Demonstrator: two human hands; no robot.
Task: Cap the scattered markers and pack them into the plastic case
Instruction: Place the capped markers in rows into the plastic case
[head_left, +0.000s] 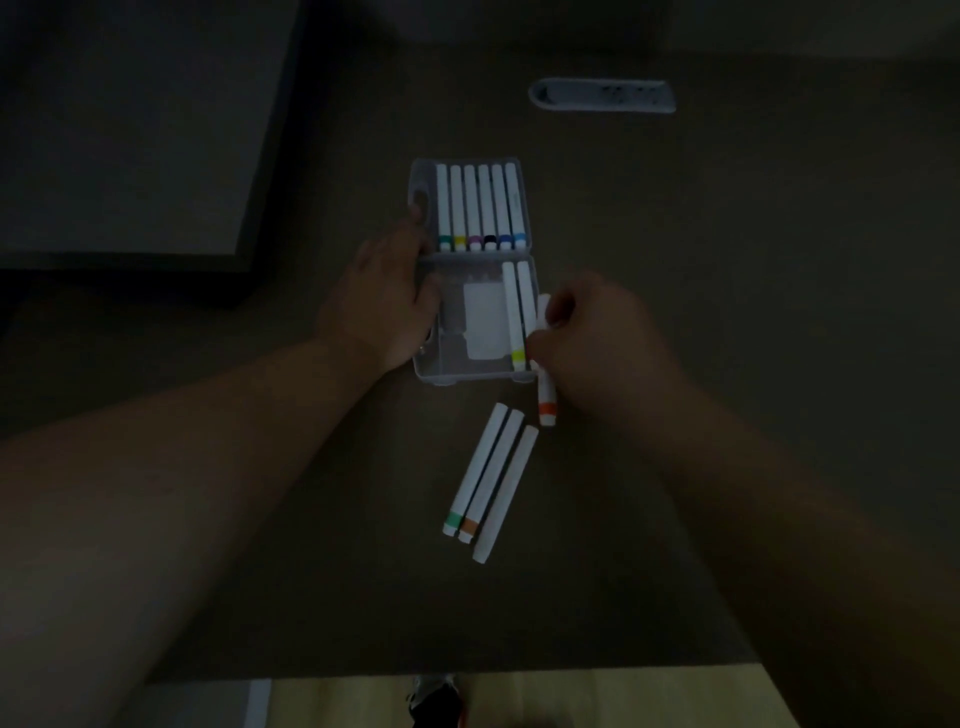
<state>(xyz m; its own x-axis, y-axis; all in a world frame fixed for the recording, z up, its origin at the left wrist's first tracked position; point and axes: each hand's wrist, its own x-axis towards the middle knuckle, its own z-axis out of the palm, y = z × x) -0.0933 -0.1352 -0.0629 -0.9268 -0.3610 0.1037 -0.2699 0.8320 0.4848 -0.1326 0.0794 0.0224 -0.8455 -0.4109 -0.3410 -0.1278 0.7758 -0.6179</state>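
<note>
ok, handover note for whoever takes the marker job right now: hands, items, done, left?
Left hand: flat on the plastic case, steadying its left edge.
Right hand: gripping the orange-banded marker at the case's right rim.
Done: six markers in the far half, two in the near half.
Left: seat the orange one, then pack the three markers on the table.

Both forearms bare — no sleeves in view. Left hand and right hand ungloved. No rings discernible — lighting dim.
</note>
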